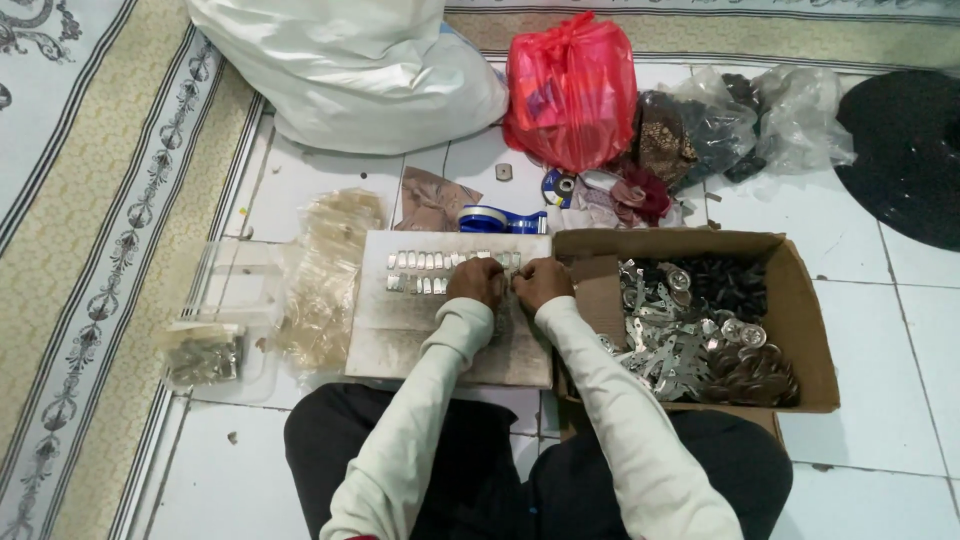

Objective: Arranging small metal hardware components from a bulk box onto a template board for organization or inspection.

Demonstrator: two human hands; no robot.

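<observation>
At nine o'clock from the hands lies a patterned rug (90, 250), cream and grey with a scrolled border. Beside it on the white floor tiles sits a clear plastic tray (225, 320) holding a heap of small dull metal bits, and next to that a loose pile of thin, glossy clear bags (325, 275).

In the middle is a flat grey board (400, 335), scuffed and matte. Along its far edge run two short rows of small shiny metal plates (425, 272), too small to count surely. The left hand (477, 282) and right hand (541, 282) meet side by side at the right end of those rows, fingers curled together and pinched on something I cannot make out.

At twelve o'clock stand one big white sack (350, 70), one blue tape dispenser (500, 219) and one crinkled red plastic bag (572, 90). At three o'clock is an open brown cardboard box (800, 310) with silvery strips, round discs and black pieces jumbled inside. Past it lie clear bags of dark pieces (750, 125).
</observation>
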